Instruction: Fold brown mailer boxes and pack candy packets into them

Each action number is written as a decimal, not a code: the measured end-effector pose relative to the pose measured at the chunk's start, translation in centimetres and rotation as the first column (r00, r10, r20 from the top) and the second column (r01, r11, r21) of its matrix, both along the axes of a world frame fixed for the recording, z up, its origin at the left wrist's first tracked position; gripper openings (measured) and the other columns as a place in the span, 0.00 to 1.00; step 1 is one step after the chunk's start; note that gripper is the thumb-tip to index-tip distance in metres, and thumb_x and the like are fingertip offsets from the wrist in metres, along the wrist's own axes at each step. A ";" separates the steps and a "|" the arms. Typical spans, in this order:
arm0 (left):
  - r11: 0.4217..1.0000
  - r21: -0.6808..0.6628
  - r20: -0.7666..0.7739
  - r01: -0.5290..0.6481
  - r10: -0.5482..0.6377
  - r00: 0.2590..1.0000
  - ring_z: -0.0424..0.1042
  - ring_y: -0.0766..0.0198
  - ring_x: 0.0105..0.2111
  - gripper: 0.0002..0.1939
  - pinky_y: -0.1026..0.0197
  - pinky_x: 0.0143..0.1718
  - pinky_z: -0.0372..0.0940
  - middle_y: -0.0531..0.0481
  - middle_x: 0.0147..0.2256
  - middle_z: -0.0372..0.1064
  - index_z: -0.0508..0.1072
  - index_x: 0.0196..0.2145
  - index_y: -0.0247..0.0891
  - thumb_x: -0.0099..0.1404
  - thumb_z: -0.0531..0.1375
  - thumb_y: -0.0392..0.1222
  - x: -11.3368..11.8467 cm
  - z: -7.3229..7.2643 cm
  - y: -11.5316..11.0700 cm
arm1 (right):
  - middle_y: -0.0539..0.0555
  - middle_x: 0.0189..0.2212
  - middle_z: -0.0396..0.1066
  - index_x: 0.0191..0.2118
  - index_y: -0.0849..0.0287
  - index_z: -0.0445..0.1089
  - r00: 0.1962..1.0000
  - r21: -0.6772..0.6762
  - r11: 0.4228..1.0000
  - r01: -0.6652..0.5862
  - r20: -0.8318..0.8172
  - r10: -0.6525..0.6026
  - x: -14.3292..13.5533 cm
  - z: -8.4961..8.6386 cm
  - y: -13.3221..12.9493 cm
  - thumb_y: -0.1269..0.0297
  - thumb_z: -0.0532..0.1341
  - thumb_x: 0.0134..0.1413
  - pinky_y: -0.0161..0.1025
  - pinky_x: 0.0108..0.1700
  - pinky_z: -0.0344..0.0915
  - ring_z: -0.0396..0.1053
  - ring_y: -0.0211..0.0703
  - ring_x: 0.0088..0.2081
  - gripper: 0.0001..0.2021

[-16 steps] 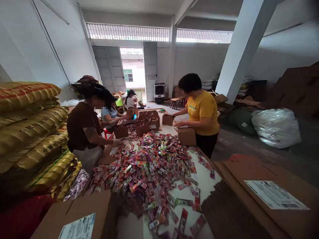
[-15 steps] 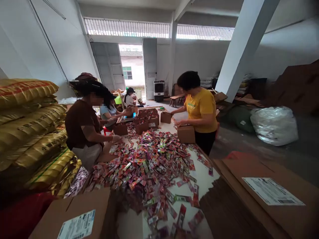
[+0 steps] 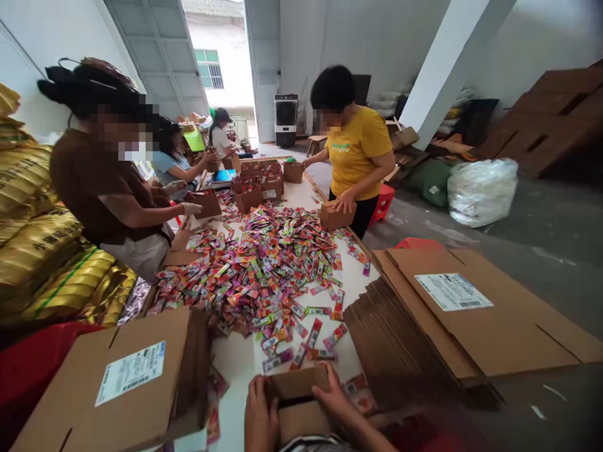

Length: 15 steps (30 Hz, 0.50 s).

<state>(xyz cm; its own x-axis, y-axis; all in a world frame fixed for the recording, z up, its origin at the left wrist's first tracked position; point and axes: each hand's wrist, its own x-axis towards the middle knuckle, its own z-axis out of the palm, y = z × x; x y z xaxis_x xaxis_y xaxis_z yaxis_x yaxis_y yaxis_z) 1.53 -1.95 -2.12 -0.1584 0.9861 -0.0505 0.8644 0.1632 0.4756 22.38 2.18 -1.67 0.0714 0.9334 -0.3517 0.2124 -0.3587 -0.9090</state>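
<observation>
At the near edge of the table, a small brown cardboard box stands open at the top between my hands. My left hand is wrapped round its left side, and my right hand grips the right side near the top edge. Just beyond the box, small colourful printed packets lie in a wide heap on the white tabletop. A few loose packets lie right beside the box. The inside of the box is shadowed, and I cannot make out anything in it.
Flattened cartons are stacked at left and right. A person in a yellow shirt handles a small box across the table; a person in brown stands at left. Filled boxes sit farther back. Gold sacks are piled left.
My view has tipped down, and both my hands with the open cardboard box have come into sight at the bottom. The person in brown has moved a hand to a box.
</observation>
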 end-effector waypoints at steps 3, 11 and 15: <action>0.989 0.083 -0.230 0.124 -0.102 0.968 0.47 0.43 0.65 0.21 0.32 0.62 0.38 0.35 0.63 0.54 0.69 0.54 0.38 0.66 0.47 0.35 0.2 1.6 -0.3 | 0.59 0.47 0.66 0.46 0.56 0.61 0.993 0.032 0.999 0.034 0.116 -0.037 -0.7 -0.4 -0.4 0.66 0.57 0.34 0.44 0.56 0.60 0.65 0.53 0.52 0.25; 0.591 -0.186 -0.032 0.785 -0.802 0.597 0.40 0.35 0.66 0.42 0.28 0.59 0.38 0.38 0.68 0.30 0.47 0.64 0.59 0.56 0.57 0.66 -0.6 7.0 2.8 | 0.57 0.44 0.67 0.46 0.58 0.62 0.993 -0.042 0.999 -0.009 0.114 0.014 -0.5 0.3 0.0 0.66 0.57 0.39 0.40 0.50 0.64 0.68 0.48 0.46 0.22; 0.612 -0.323 -0.042 0.722 -0.771 0.635 0.38 0.33 0.66 0.58 0.28 0.58 0.42 0.38 0.68 0.28 0.40 0.65 0.60 0.44 0.70 0.45 1.1 8.2 3.4 | 0.56 0.44 0.68 0.45 0.57 0.64 0.994 -0.056 0.998 -0.036 0.104 0.042 -0.1 -0.1 1.2 0.64 0.58 0.43 0.40 0.49 0.64 0.69 0.48 0.45 0.19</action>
